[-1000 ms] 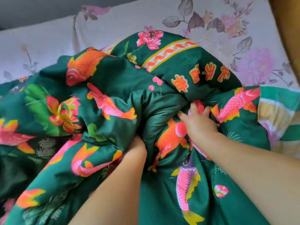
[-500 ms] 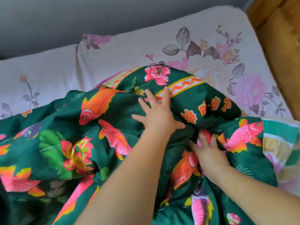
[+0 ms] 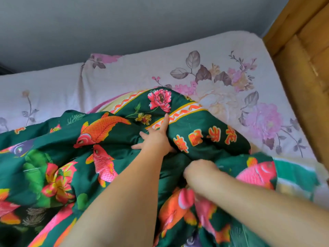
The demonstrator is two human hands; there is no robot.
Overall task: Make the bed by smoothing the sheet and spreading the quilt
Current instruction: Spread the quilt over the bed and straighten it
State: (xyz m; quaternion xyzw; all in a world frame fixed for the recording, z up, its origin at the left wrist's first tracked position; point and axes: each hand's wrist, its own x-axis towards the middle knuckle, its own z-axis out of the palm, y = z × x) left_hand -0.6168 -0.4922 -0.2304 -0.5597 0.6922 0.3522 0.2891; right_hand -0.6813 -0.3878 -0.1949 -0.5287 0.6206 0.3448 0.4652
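A dark green quilt (image 3: 122, 157) printed with orange and pink fish and flowers lies bunched over the near half of the bed. Beyond it the pale pink floral sheet (image 3: 135, 75) is bare, with a crease at the left. My left hand (image 3: 154, 140) lies on the quilt near its yellow-and-white border, fingers spread, thumb side slipped under a fold that carries orange characters. My right hand (image 3: 201, 172) is blurred, knuckles up, with its fingers curled into the quilt fabric just below that fold.
A wooden bed frame (image 3: 306, 65) runs along the right side of the mattress. A grey wall (image 3: 124, 24) stands directly behind the far edge of the bed. The quilt's striped underside (image 3: 293, 177) shows at the right.
My left hand came out from under the quilt, reached forward and now rests farther up by the border. My right hand pulled back slightly, still gripping. More of the sheet and wall is in view.
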